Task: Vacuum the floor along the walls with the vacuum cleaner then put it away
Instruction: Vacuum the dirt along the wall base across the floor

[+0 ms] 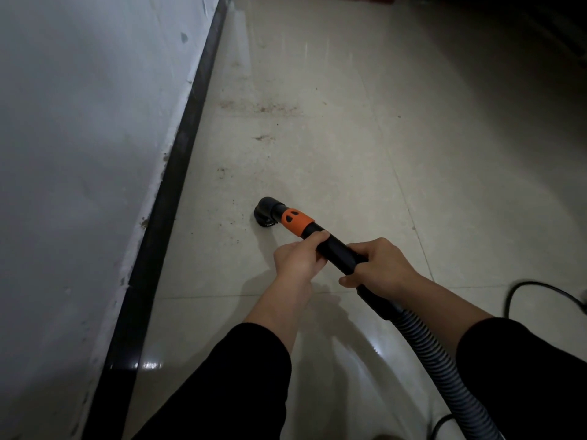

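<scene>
Both hands hold the black vacuum wand [336,249] low over the pale tiled floor [333,147]. My left hand [298,260] grips the tube just behind its orange collar [297,221]. My right hand [379,266] grips it further back, where the ribbed grey hose [432,347] begins. The small black nozzle [266,212] at the wand's tip touches the floor a short way right of the black skirting [165,211]. Brown dirt specks [263,107] lie on the tiles ahead of the nozzle.
A white wall [79,154] runs along the left above the skirting. A black power cable [540,289] loops on the floor at the right edge. Dark furniture [556,23] fills the far right corner. The vacuum's body is out of view.
</scene>
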A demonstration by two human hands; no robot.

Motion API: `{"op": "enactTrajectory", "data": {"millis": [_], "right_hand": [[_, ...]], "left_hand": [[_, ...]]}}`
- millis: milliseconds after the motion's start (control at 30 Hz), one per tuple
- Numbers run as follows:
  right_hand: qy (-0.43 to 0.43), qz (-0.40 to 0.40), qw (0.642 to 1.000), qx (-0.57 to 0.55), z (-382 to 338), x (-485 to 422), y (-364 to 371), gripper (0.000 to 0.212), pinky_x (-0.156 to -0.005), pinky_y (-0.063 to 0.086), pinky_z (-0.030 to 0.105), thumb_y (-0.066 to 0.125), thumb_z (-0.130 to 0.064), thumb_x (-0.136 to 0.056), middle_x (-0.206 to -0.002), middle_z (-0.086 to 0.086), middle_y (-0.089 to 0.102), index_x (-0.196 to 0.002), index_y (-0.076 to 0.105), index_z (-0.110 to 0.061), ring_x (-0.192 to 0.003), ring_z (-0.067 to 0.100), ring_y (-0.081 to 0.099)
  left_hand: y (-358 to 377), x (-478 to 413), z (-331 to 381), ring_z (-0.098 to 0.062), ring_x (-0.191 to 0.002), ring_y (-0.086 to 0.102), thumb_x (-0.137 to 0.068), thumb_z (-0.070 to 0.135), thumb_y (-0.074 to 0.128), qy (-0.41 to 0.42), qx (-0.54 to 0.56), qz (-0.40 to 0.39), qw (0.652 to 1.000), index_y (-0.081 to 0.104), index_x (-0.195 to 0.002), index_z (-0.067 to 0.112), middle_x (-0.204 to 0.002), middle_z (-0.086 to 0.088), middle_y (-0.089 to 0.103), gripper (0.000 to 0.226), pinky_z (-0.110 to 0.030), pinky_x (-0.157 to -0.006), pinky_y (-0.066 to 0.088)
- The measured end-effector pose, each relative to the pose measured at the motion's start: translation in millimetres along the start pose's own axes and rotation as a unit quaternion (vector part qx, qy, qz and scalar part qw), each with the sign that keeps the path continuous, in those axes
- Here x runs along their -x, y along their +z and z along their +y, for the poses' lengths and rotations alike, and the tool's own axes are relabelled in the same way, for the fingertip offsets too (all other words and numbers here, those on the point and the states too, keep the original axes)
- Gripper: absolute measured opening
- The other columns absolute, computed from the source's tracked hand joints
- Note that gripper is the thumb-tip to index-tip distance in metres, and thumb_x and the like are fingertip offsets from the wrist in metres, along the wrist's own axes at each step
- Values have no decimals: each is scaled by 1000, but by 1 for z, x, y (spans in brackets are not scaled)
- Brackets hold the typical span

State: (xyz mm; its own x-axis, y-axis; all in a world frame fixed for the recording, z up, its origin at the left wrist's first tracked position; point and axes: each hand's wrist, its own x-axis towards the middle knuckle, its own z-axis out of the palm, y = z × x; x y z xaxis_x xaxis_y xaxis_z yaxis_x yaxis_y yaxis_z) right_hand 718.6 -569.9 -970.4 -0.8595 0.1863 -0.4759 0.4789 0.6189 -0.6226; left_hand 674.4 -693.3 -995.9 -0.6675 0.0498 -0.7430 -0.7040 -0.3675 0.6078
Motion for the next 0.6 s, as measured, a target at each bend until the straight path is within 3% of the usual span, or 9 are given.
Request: {"op": "enactTrajectory", "data": {"millis": [200,600], "right_hand": [[-3,-16,1000,13,-6,4,3,26,-72,53,34,78,-6,-73,-87,17,69,-98,72,-12,-69,22,60],[-6,-41,999,29,-16,10,12,30,-76,56,39,78,-7,-73,-90,18,70,-102,72,-12,-75,27,66]], "left_hand": [[-9,2,3,-21,-82,71,-79,4,76,-5,3,4,1000,61,-90,-1,-97,-20,71,20,-21,-62,58],[-25,3,6,-20,-81,71,-78,5,77,-28,19,15,999,62,-105,-4,-96,-18,72,31,-22,-61,57]]}}
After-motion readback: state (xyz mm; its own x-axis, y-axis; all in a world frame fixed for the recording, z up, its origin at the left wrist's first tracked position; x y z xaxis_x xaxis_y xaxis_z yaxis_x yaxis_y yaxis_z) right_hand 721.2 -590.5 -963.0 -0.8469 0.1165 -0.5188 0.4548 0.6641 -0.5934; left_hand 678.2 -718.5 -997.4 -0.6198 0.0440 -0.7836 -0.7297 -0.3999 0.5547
